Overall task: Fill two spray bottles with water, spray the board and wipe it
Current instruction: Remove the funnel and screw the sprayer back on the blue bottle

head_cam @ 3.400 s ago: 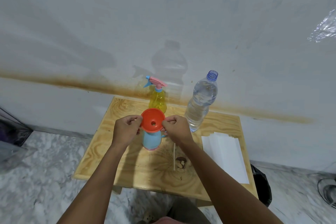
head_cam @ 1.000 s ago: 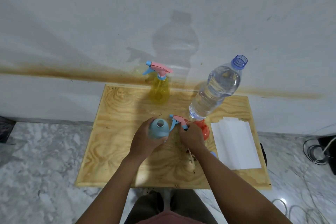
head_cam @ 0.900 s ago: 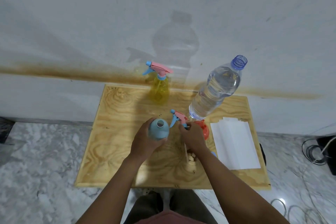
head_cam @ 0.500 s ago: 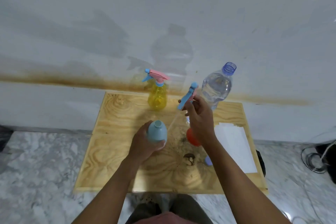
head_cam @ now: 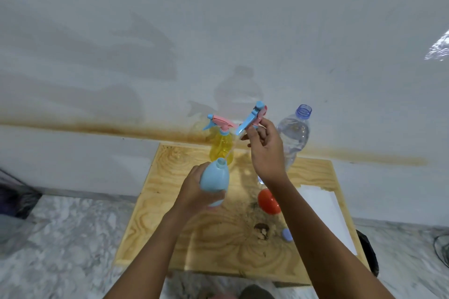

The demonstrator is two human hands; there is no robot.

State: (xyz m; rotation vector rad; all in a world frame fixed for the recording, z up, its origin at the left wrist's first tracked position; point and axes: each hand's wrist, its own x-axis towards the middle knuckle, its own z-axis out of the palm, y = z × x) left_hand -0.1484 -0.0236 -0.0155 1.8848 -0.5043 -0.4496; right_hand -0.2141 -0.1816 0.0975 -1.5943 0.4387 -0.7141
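Observation:
My left hand (head_cam: 192, 193) grips the light blue spray bottle (head_cam: 215, 181), lifted above the wooden board (head_cam: 179, 233) with its neck uncapped. My right hand (head_cam: 266, 150) holds the blue and pink spray head (head_cam: 251, 118) up high, and its thin dip tube (head_cam: 229, 153) slants down to the blue bottle's mouth. A yellow spray bottle (head_cam: 221, 144) with its own pink head stands at the back of the board. Behind my right hand stands a clear water bottle (head_cam: 295, 137), uncapped. An orange funnel (head_cam: 267, 201) lies on the board under my right forearm.
A white paper sheet (head_cam: 325, 209) lies along the board's right side. A small blue cap (head_cam: 287, 235) rests near a dark knot in the wood. A stained white wall rises right behind the board. Marble floor surrounds it, with dark objects at the left and right edges.
The funnel came off the blue bottle and lies on the board. My right hand picked up the spray head and raised it. My left hand lifted the blue bottle towards the dip tube.

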